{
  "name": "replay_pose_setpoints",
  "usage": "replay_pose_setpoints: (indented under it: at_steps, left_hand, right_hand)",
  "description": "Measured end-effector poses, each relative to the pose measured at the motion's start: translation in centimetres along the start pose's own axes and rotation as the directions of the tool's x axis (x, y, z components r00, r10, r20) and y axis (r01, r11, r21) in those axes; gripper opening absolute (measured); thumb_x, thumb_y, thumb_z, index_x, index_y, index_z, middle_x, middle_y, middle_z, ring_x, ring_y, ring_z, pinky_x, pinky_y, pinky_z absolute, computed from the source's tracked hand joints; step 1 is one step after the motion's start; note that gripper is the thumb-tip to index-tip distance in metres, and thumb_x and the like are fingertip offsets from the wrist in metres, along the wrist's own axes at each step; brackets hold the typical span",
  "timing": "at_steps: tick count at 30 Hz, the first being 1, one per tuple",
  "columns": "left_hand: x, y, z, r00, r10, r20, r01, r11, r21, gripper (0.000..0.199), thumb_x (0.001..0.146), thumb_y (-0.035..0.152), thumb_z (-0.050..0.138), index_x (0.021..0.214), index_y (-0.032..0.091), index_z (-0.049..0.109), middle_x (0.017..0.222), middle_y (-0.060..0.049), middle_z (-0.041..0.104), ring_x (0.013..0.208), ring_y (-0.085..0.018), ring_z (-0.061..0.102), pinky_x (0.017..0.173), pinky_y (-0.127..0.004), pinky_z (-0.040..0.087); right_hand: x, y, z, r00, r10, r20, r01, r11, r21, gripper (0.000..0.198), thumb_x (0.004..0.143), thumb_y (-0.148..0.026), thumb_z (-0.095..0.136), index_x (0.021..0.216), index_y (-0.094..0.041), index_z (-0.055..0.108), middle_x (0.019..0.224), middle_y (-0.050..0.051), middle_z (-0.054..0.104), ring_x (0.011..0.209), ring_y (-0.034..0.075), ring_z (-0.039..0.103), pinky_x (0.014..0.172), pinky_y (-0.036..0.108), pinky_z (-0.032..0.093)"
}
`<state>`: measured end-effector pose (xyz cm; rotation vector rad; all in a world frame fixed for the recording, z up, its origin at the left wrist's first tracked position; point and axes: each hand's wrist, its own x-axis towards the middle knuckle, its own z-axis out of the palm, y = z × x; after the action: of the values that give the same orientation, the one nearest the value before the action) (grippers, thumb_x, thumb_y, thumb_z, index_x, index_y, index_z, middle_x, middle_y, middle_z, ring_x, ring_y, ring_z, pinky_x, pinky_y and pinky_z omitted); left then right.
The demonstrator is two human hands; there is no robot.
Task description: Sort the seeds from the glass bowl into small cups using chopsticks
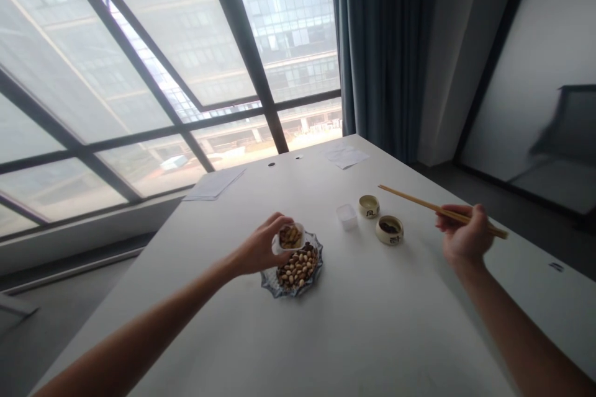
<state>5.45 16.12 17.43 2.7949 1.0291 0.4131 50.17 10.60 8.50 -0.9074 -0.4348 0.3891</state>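
Note:
My left hand [265,244] is closed around a small clear plastic container [300,237] with brownish pieces inside, too small to name for sure. It is held over the far side of a scalloped glass dish [267,283], which bears a heap of pistachios [297,270] and some darker pieces. Out to the right, my right hand [465,236] grips a pair of wooden chopsticks [414,200], their tips pointing left and away from me. Between the hands stand another clear plastic container [346,217], a small cream cup [369,206], and a second cream cup [390,231] with dark bits in it.
Sheets of paper [215,184] lie at the white table's [223,335] far left edge, and more paper [345,156] near its far corner. Large windows [177,31] rise behind, with a dark blue curtain [386,56] beside them.

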Motion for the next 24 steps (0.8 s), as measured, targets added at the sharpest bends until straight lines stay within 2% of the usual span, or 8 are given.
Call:
replay_pose_setpoints:
  at_steps: [3,7,11,14,18,22,24]
  left_hand:
    - [-2.0,-1.5,-1.0,0.998,0.066,0.007,-0.067,0.993,0.101,0.061,0.085,0.019,0.081,0.140,0.023,0.054,0.129,-0.010,0.059,0.111,-0.025,0.066,0.094,-0.035,0.060]
    - [-1.8,-2.2,-1.0,0.975,0.188,0.116,-0.212,0.945,0.249,0.061,0.078,0.001,0.079,0.132,0.024,0.061,0.125,-0.010,0.062,0.117,-0.029,0.062,0.098,-0.039,0.055]
    - [-0.7,-1.7,-0.6,0.925,0.307,0.224,-0.366,0.880,0.304,0.048,0.092,-0.005,0.068,0.127,0.027,0.065,0.127,-0.009,0.067,0.127,-0.028,0.059,0.109,-0.040,0.047]
    - [-0.3,-1.5,-0.9,0.903,0.348,0.251,-0.414,0.860,0.297,0.041,0.099,-0.003,0.063,0.127,0.027,0.066,0.130,-0.008,0.069,0.131,-0.027,0.058,0.111,-0.039,0.045]
    - [0.0,-1.6,-2.1,0.929,0.311,0.200,-0.358,0.893,0.272,0.048,0.095,-0.005,0.067,0.127,0.031,0.068,0.132,-0.005,0.069,0.133,-0.027,0.058,0.114,-0.041,0.044]
    - [1.4,-1.1,-2.5,0.991,0.133,0.006,-0.131,0.968,0.216,0.056,0.089,0.013,0.082,0.140,0.026,0.063,0.136,-0.011,0.063,0.126,-0.034,0.060,0.109,-0.050,0.050]
    - [2.9,-0.1,-1.5,0.997,0.025,-0.077,-0.013,0.990,0.143,0.053,0.096,0.028,0.080,0.143,0.021,0.059,0.139,-0.013,0.060,0.119,-0.031,0.064,0.100,-0.048,0.057]
  right_hand:
    - [0.0,0.1,0.0,1.000,0.018,0.000,-0.018,1.000,-0.008,0.053,0.091,-0.057,0.049,0.065,-0.018,0.073,0.045,0.004,0.060,0.037,0.016,0.052,0.038,0.030,0.042]
    - [-0.1,0.1,-0.1,1.000,0.031,-0.007,-0.031,0.999,-0.023,0.051,0.091,-0.051,0.047,0.064,-0.016,0.073,0.042,0.004,0.058,0.036,0.016,0.051,0.038,0.028,0.041]
    - [0.1,0.1,-0.2,1.000,0.023,-0.009,-0.023,0.999,-0.024,0.050,0.090,-0.049,0.046,0.064,-0.016,0.073,0.042,0.004,0.058,0.036,0.016,0.051,0.039,0.028,0.042]
    - [0.3,0.3,-0.4,1.000,0.017,-0.010,-0.017,1.000,-0.023,0.051,0.091,-0.051,0.046,0.065,-0.015,0.073,0.043,0.004,0.058,0.037,0.016,0.052,0.040,0.028,0.042]
    - [0.6,0.4,-0.6,1.000,0.020,-0.014,-0.020,0.999,-0.026,0.053,0.092,-0.054,0.047,0.065,-0.015,0.073,0.044,0.004,0.059,0.037,0.016,0.052,0.040,0.028,0.042]
    - [0.8,0.3,-0.7,0.999,0.022,-0.024,-0.023,0.999,-0.023,0.056,0.095,-0.055,0.047,0.066,-0.015,0.072,0.044,0.004,0.058,0.036,0.016,0.052,0.040,0.028,0.042]
    - [1.0,0.1,-0.7,0.999,0.017,-0.033,-0.018,1.000,-0.021,0.056,0.096,-0.055,0.045,0.067,-0.015,0.072,0.044,0.004,0.058,0.036,0.015,0.052,0.040,0.028,0.043]
